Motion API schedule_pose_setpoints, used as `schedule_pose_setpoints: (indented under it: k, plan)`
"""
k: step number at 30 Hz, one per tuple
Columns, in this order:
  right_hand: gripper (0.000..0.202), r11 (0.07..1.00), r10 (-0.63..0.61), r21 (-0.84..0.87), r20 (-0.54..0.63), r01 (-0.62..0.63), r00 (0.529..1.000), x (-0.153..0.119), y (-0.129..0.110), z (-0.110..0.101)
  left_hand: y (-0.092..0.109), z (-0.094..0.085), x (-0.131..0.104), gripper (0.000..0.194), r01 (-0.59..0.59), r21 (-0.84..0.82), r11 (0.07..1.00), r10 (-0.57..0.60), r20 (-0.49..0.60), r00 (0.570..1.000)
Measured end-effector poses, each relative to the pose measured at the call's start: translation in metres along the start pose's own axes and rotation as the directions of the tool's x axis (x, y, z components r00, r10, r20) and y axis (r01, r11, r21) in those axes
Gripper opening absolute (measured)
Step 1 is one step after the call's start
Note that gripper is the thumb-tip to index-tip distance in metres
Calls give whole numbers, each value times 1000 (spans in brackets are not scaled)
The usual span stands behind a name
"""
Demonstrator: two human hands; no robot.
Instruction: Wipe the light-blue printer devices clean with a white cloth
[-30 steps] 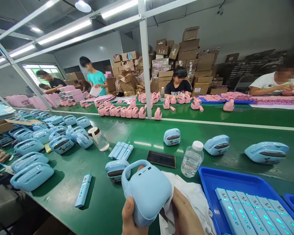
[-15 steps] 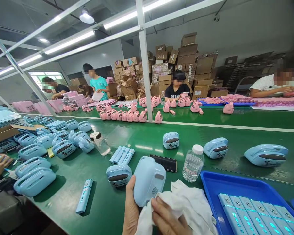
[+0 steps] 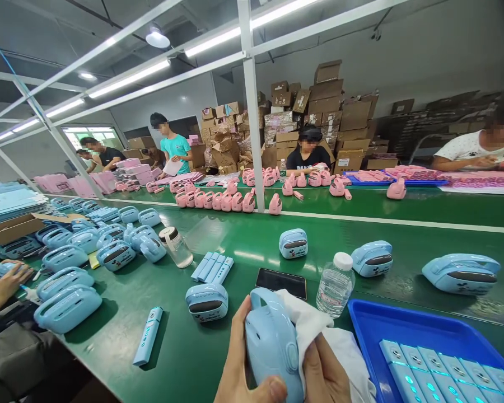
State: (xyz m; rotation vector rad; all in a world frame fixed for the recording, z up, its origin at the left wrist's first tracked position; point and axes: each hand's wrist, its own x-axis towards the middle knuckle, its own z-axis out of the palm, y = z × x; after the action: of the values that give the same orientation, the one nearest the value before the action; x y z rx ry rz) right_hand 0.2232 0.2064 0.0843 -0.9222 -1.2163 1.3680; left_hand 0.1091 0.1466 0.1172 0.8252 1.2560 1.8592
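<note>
My left hand (image 3: 235, 364) is wrapped round a light-blue portable speaker (image 3: 271, 341) with a carry handle, its thumb across the lower side. Against the speaker's right side, my right hand (image 3: 326, 369) grips a white cloth (image 3: 304, 313), part of which hangs down over the table. Just beyond my left hand stands another light-blue speaker (image 3: 207, 304) with a dark front panel. A slim light-blue stick with buttons (image 3: 148, 336) lies further left.
At right sits a blue tray (image 3: 361, 313) holding several lit sticks (image 3: 428, 372). A water bottle (image 3: 335, 285) and a black phone (image 3: 282, 282) are beyond my hands. Many blue speakers (image 3: 69, 310) crowd the left, near a co-worker's hands (image 3: 8, 282). Pink speakers (image 3: 214, 200) line the far bench.
The speaker has been turned from its flat labelled face to its side, handle up. My right hand and the cloth have moved from its lower edge to its right side.
</note>
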Motion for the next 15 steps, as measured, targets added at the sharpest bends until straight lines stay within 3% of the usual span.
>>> schedule_pose_setpoints:
  k: [1, 3, 5, 7, 10, 13, 15]
  plan:
    - [51, 999, 35, 29, 17, -35, 999, 3, -7, 3, 0, 1, -2, 107, 27, -61, 998, -26, 12, 1000]
    - [53, 995, 40, 81, 156, -53, 987, 11, -15, 2, 1, 1, -1, 88, 163, -263, 951, -163, 20, 986]
    - [52, 994, 26, 98, 288, -56, 957, 20, -15, -4, 5, 1, 4, 62, 332, -504, 797, -361, 44, 932]
    - [53, 993, 51, 91, 297, -81, 954, 26, -9, -11, 10, 3, 10, 47, 376, -671, 639, -476, 39, 878]
    - [59, 984, 121, 95, 257, -149, 959, 28, 3, -17, 14, 9, 18, 36, 234, -751, 618, -429, -72, 901]
    - [63, 986, 141, 49, 264, -159, 954, 24, 8, -14, 12, 14, 21, 38, 224, -738, 636, -397, -64, 915]
    - [67, 988, 137, 37, 204, -148, 969, 21, 5, -10, 10, 13, 21, 43, 248, -704, 665, -383, -37, 923]
